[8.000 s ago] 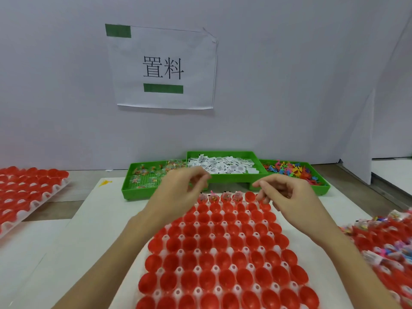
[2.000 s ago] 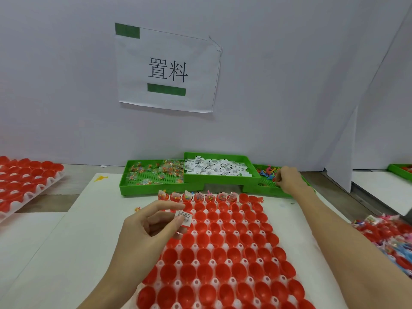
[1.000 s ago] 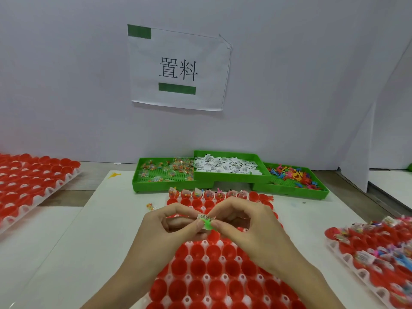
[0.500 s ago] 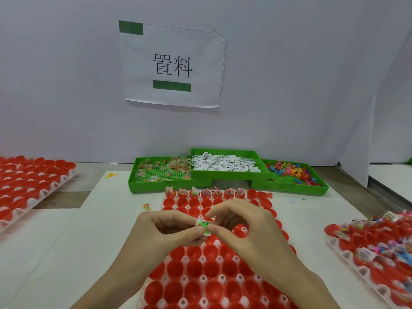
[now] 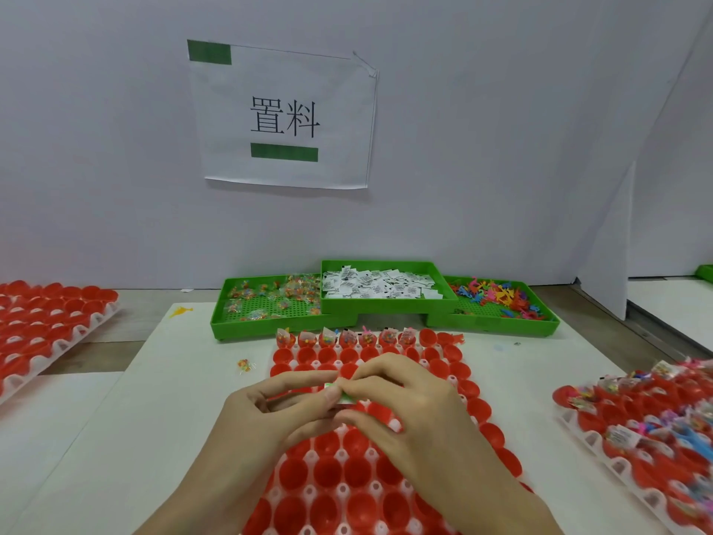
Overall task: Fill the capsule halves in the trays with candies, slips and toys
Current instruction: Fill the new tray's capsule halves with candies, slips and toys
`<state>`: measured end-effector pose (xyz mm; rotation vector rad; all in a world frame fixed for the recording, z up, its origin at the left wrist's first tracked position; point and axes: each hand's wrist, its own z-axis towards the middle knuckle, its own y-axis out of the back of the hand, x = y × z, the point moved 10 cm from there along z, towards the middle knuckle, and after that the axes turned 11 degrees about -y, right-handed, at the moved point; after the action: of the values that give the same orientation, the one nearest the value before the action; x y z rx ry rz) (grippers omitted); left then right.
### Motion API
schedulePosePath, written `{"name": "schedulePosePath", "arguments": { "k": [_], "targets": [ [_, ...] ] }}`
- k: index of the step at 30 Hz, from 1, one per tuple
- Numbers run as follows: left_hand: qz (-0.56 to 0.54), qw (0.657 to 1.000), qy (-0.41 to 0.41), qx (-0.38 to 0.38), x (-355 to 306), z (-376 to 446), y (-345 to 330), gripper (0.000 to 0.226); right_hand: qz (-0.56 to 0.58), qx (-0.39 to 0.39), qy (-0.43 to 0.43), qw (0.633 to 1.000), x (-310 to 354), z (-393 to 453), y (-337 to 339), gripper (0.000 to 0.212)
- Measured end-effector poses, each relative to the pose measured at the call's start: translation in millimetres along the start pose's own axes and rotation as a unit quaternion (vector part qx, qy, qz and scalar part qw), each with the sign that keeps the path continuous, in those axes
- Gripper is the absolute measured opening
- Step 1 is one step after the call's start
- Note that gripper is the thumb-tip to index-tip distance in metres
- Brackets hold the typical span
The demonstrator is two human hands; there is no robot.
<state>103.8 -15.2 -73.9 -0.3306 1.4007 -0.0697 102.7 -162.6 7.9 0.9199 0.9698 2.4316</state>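
Fingertips of left hand [image 5: 266, 409] and right hand [image 5: 401, 403] jointly pinch a green-and-white slip [image 5: 339, 393], judged light, flimsy, best held by its edges.

Red capsule halves [image 5: 349, 473] sit open-side up in white tray [image 5: 368, 455]; far row mostly filled. Small slip with green toy [image 5: 339, 395] pinched above tray.

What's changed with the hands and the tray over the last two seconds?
The right hand came back from the toy bin to meet the left hand above the middle capsule tray. Both now pinch the white slip, earlier held by the left alone, together with a small green piece. The three green bins, the filled back row and the side trays look unchanged.
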Motion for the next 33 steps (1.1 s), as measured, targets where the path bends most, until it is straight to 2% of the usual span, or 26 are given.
{"name": "schedulePosePath", "arguments": {
  "k": [3,7,11,17,19,22,24,26,29,30,31,33],
  "targets": [
    [0.019,0.999,-0.002,0.032,-3,-1,-6,0.049,0.001,0.008,-0.016,1.000,-6,2,2,0.015],
    [0.081,0.992,-0.046,0.088,-19,-2,-15,0.024,0.035,0.002,-0.035,0.999,-13,5,11,0.014],
    [0.179,0.971,-0.155,0.028,-39,-2,-8,0.013,0.085,0.019,-0.059,0.994,-14,5,7,0.017],
    [0.174,0.955,-0.239,-0.002,-51,-8,-8,0.014,0.158,0.035,-0.107,0.981,-19,4,5,0.020],
    [0.228,0.927,-0.297,0.000,-61,-12,-15,0.018,0.182,0.038,-0.122,0.975,-23,4,8,0.016],
    [0.359,0.835,-0.417,0.001,-81,-23,-36,0.024,0.191,0.026,-0.144,0.971,-33,6,17,0.012],
    [0.403,0.792,-0.458,0.006,-87,-24,-52,0.024,0.186,0.024,-0.153,0.970,-40,8,23,0.012],
    [0.400,0.797,-0.452,0.019,-87,-18,-65,0.025,0.183,0.022,-0.157,0.970,-48,10,30,0.011],
    [0.349,0.859,-0.371,0.054,-76,7,-80,0.036,0.205,0.024,-0.186,0.961,-72,15,42,0.012],
    [0.357,0.863,-0.349,0.078,-70,15,-87,0.036,0.210,0.017,-0.204,0.956,-86,17,47,0.011],
    [0.398,0.845,-0.340,0.110,-63,22,-98,0.034,0.210,0.004,-0.225,0.952,-103,20,53,0.010],
    [0.525,0.761,-0.321,0.206,-37,35,-123,0.041,0.208,-0.029,-0.272,0.939,-138,26,61,0.010]
  ]
}}
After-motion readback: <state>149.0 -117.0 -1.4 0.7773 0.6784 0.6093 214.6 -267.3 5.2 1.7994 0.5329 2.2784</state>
